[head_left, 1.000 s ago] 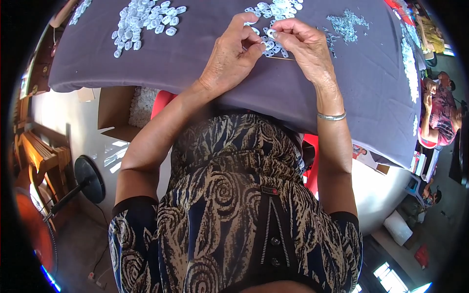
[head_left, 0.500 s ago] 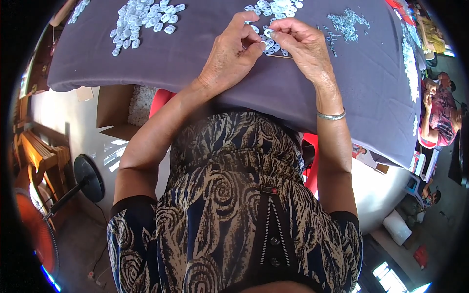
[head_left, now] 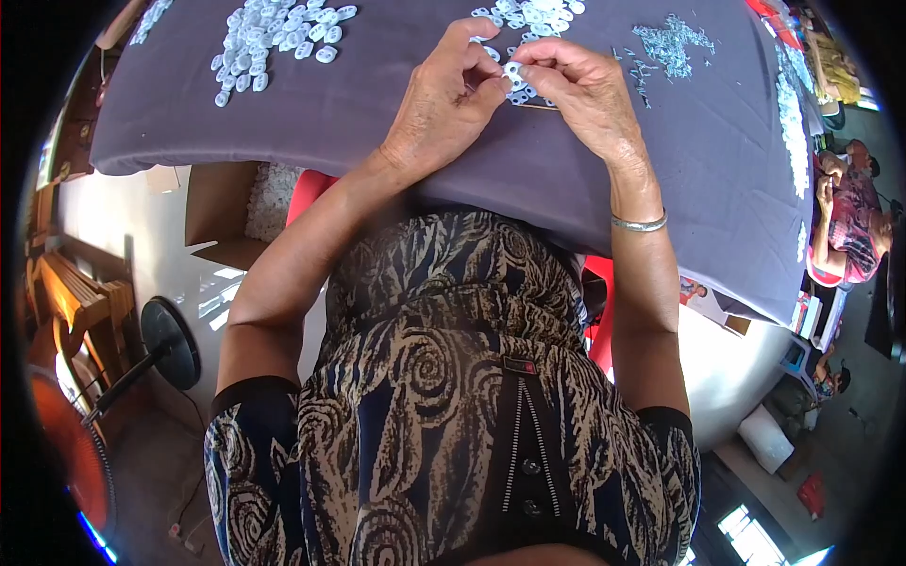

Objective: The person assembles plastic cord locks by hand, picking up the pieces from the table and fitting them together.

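My left hand (head_left: pixel 446 99) is closed in a pinch of thumb and forefinger. What it holds there is too small to make out. Just to its right, my right hand (head_left: pixel 583 90) grips a small white oval plastic piece (head_left: pixel 512 72) between thumb and forefinger, and its holes show. The piece meets the left fingertips. Behind and below both hands lies a pile of similar white oval pieces (head_left: pixel 543 13), partly hidden by the fingers. A thin tan strip (head_left: pixel 536 107) rests on the cloth under the right hand.
Dark grey cloth (head_left: pixel 311 127) covers the table. At the left sits another heap of white pieces (head_left: pixel 257 49); to the right lie small metal pins (head_left: pixel 672 49). An open cardboard box (head_left: pixel 222 212) and a black fan base (head_left: pixel 171 343) stand at the left. People (head_left: pixel 847 208) sit at the far right.
My right hand has shifted slightly left, bringing the white piece against the left fingertips. The piece has turned, showing its holes. My left hand has barely moved.
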### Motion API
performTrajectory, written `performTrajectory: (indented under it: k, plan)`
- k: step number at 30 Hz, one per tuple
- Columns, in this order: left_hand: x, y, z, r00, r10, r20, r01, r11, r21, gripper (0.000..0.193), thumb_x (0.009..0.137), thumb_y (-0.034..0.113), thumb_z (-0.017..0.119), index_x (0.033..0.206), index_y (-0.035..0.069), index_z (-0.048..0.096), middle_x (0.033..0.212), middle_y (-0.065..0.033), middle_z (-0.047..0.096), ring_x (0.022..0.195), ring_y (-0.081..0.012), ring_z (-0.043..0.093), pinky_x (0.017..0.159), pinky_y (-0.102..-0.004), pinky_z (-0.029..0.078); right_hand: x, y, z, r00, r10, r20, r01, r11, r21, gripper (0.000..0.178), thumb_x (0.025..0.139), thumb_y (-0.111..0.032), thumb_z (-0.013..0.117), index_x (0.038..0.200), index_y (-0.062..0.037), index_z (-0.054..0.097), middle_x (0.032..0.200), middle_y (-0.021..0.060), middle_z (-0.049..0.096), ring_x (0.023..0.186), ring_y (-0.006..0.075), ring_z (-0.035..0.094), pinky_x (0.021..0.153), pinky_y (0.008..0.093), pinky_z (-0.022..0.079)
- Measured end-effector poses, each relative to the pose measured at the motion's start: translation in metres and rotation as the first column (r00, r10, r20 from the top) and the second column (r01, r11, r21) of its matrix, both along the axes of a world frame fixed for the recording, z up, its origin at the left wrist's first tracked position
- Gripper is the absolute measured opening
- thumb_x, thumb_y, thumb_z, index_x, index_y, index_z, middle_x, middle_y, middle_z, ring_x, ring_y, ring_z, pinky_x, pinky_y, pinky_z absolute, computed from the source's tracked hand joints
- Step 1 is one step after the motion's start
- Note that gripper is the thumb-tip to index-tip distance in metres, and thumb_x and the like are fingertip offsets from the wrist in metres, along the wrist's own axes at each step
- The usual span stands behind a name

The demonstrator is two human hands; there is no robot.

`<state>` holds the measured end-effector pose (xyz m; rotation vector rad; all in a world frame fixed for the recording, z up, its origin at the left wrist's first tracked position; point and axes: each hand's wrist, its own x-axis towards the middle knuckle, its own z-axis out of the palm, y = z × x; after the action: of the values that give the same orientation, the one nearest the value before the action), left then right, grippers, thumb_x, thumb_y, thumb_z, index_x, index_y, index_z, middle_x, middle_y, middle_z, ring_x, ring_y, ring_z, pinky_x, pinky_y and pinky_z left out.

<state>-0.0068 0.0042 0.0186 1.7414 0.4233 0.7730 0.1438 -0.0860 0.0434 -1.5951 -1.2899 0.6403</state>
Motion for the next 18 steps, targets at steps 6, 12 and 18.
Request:
performTrajectory:
  k: [6, 12, 18]
  plan:
    - [0.001, -0.0007, -0.0026, 1.0, 0.011, 0.013, -0.011, 1.0, -0.018, 0.042, 0.084, -0.002, 0.059, 0.122, 0.002, 0.041, 0.075, -0.0003, 0.057, 0.061, -0.006, 0.051, 0.054, -0.0191, 0.044, -0.0013, 0.0005, -0.0008, 1.0, 0.002, 0.019, -0.002, 1.0, -0.023, 0.01, 0.086, -0.005, 0.061, 0.094, -0.0031, 0.067, 0.08, -0.0045, 0.062, 0.072, 0.0016, 0.052, 0.062, 0.0179, 0.043]
    - [0.0013, 0.0003, -0.0028, 1.0, 0.03, -0.007, -0.03, 0.999, -0.036, 0.041, 0.085, -0.001, 0.06, 0.121, 0.002, 0.042, 0.075, -0.0011, 0.057, 0.061, -0.0067, 0.052, 0.054, -0.0192, 0.044, -0.0001, 0.0006, -0.0039, 0.999, 0.046, 0.001, -0.046, 0.999, -0.016, 0.012, 0.083, 0.0, 0.062, 0.095, -0.0026, 0.065, 0.077, -0.0058, 0.06, 0.067, 0.0003, 0.05, 0.059, 0.017, 0.042]
    - [-0.0009, -0.0005, 0.0033, 0.999, 0.017, 0.028, -0.012, 0.984, -0.18, 0.04, 0.08, -0.001, 0.062, 0.116, 0.002, 0.044, 0.075, -0.0039, 0.062, 0.067, -0.0074, 0.056, 0.062, -0.0225, 0.046, -0.0074, -0.0022, 0.0039, 0.992, 0.048, 0.113, -0.05, 0.999, 0.01, 0.025, 0.073, 0.005, 0.069, 0.095, -0.0054, 0.064, 0.067, -0.0067, 0.052, 0.061, 0.0007, 0.045, 0.054, 0.0179, 0.04]
